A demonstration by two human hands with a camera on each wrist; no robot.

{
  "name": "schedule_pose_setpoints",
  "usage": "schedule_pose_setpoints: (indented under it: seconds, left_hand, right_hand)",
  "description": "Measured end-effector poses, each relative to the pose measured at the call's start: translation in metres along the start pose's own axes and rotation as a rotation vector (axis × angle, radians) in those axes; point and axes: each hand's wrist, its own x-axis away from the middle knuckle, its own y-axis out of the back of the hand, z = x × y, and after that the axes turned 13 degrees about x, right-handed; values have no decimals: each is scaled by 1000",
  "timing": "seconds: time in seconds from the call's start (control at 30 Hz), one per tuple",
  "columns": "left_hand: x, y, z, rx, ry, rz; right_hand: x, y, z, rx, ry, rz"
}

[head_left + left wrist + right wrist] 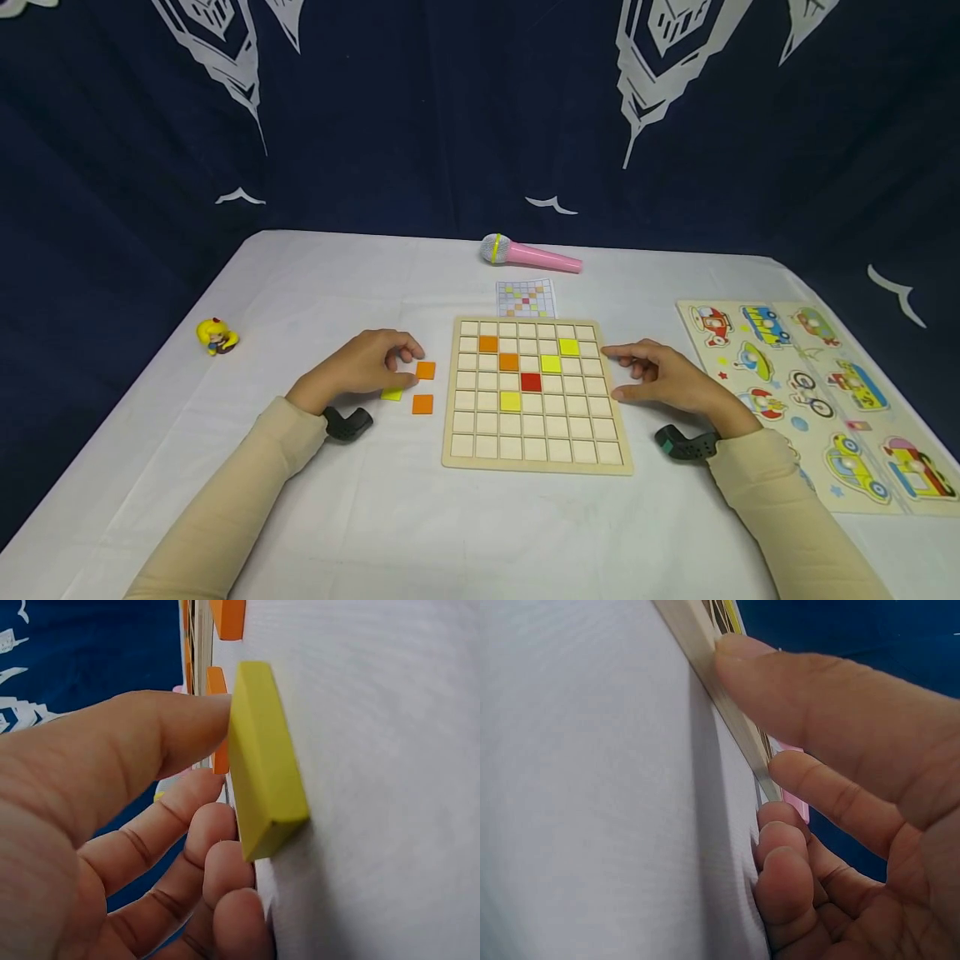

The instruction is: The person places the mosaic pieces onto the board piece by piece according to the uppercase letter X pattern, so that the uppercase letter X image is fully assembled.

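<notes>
A wooden grid board [540, 468] lies mid-table with a red square tile [531, 382], two orange tiles and three yellow tiles in its cells. Left of it, my left hand [367, 360] hovers over loose tiles, fingers loosely bent. Its thumb reaches the edge of a loose yellow tile [271, 757], partly covered in the head view. Two loose orange tiles, one [425, 370] near the fingertips and another [422, 404] nearer me, lie beside it. At the board's right edge, my right hand [660, 377] rests thumb and index fingertips against the rim, gripping nothing.
A small printed pattern card [525, 297] lies behind the board, with a pink toy microphone [540, 256] farther back. A yellow-haired figurine [217, 336] sits at the left. On the right is a picture puzzle board [772, 354], partly behind my right forearm.
</notes>
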Motion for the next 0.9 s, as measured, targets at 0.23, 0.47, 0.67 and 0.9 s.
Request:
schedule_pose_setpoints:
  seconds: [0.23, 0.47, 0.67, 0.9]
  left_hand:
    - [0, -2, 0, -4, 7, -9]
    - [2, -3, 3, 11, 10, -23]
    - [2, -4, 2, 29, -1, -36]
    - [-1, -5, 0, 40, -26, -44]
  right_hand:
    - [0, 0, 0, 0, 0, 0]
    - [0, -1, -1, -5, 13, -4]
    - [0, -1, -1, 1, 6, -9]
    - [0, -1, -1, 13, 10, -7]
